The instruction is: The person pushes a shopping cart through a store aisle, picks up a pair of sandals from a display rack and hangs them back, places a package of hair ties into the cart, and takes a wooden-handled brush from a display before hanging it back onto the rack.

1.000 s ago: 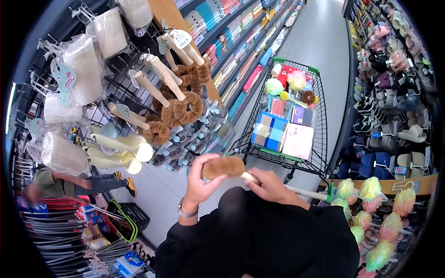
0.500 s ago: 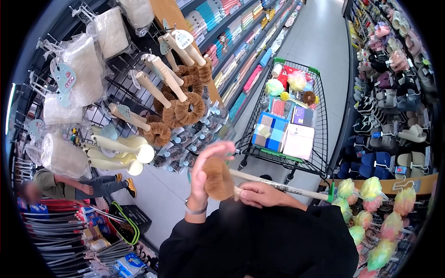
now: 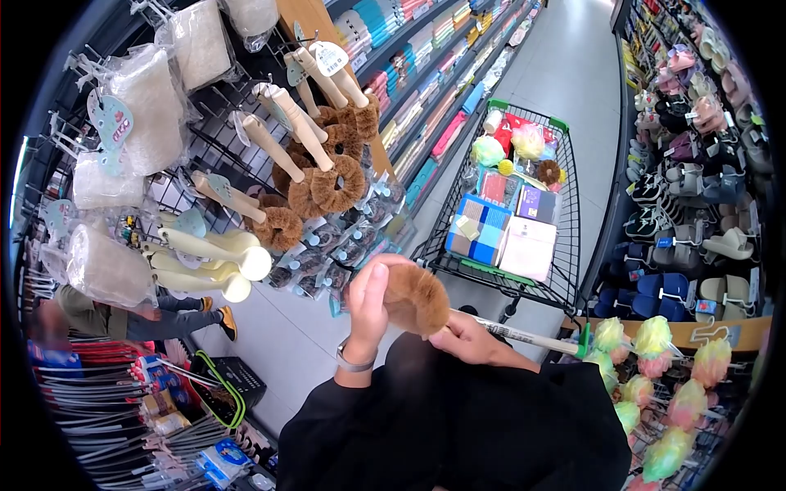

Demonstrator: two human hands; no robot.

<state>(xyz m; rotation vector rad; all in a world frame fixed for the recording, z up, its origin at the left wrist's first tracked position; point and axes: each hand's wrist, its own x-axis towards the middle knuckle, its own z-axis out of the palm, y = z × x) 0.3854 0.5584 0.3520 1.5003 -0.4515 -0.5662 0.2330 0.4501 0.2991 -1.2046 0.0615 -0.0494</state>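
Observation:
A brown bristle brush (image 3: 422, 296) with a round, curved head is between my hands, in front of my chest. My left hand (image 3: 368, 307) rests against the left side of the bristles, fingers raised and palm toward them. My right hand (image 3: 471, 338) is closed at the lower right of the brush head, where the handle is mostly hidden. Similar brown brushes (image 3: 337, 185) with wooden handles hang on a rack to the upper left. Cream-coloured long-handled items (image 3: 237, 287) hang below them.
A shopping cart (image 3: 565, 293) holding folded cloths, boxes and bath puffs stands ahead. Slippers (image 3: 661, 296) and bath puffs (image 3: 671, 452) hang at the right. Packaged loofahs (image 3: 106, 266) hang left. A person (image 3: 123, 321) stands at the lower left, near a black basket (image 3: 246, 389).
The brush has been turned in my hands, and its curved side now shows. My left hand has shifted along the bristles. The person at the lower left has moved slightly.

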